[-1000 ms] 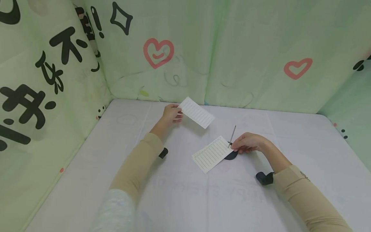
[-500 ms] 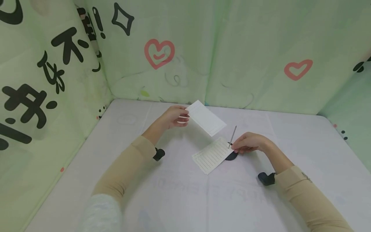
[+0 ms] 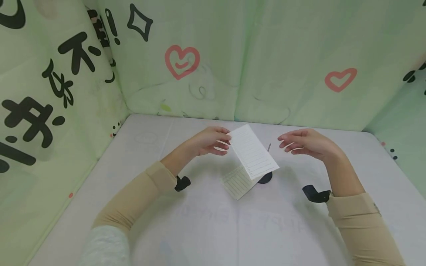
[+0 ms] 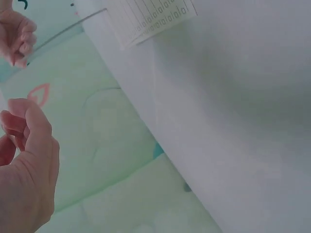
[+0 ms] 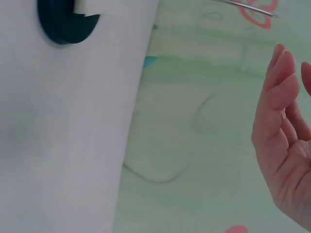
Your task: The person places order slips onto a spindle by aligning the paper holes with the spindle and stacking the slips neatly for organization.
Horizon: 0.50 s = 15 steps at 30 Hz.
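Observation:
My left hand (image 3: 211,142) pinches the corner of a lined paper sheet (image 3: 254,151) between thumb and fingers. The sheet slants over a paper spike, overlapping its thin metal rod (image 3: 269,147) and round black base (image 3: 265,178) in the head view. Below it, other lined sheets with small checkboxes (image 3: 235,184) sit on the spike, tilted and partly covered. To the right of the rod my right hand (image 3: 309,143) is raised with loosely bent fingers and holds nothing. In the right wrist view the rod's pointed tip (image 5: 272,16) lies beyond the right fingertips.
A white cloth covers the table (image 3: 206,229). Green printed curtains (image 3: 283,55) hang behind it and at both sides. A black wrist mount (image 3: 182,183) juts from the left cuff, another black mount (image 3: 316,194) from the right.
My left hand has carried its sheet right and toward the spike, turning it steeper. My right hand has let go of the lower sheets' corner and risen up and right.

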Available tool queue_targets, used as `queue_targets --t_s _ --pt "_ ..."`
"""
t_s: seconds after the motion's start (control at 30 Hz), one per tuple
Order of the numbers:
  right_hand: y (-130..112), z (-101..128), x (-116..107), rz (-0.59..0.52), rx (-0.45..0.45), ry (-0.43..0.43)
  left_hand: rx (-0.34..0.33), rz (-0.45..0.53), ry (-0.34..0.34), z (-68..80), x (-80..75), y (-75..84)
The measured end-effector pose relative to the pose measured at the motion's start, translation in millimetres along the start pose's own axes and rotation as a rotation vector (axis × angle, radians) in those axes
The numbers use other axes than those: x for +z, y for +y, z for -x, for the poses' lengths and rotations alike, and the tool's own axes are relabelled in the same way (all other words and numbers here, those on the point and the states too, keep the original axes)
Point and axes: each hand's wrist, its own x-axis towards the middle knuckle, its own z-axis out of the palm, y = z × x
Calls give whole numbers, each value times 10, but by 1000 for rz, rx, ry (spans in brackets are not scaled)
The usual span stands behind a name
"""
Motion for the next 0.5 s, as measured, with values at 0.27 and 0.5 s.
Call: queue_targets --t_s 0.27,0.5 --pt "-271 141 27 -132 -87 -32 -1 -35 -126 159 262 41" --pt "-371 189 168 -43 -103 -69 9 -62 -237 251 419 41"
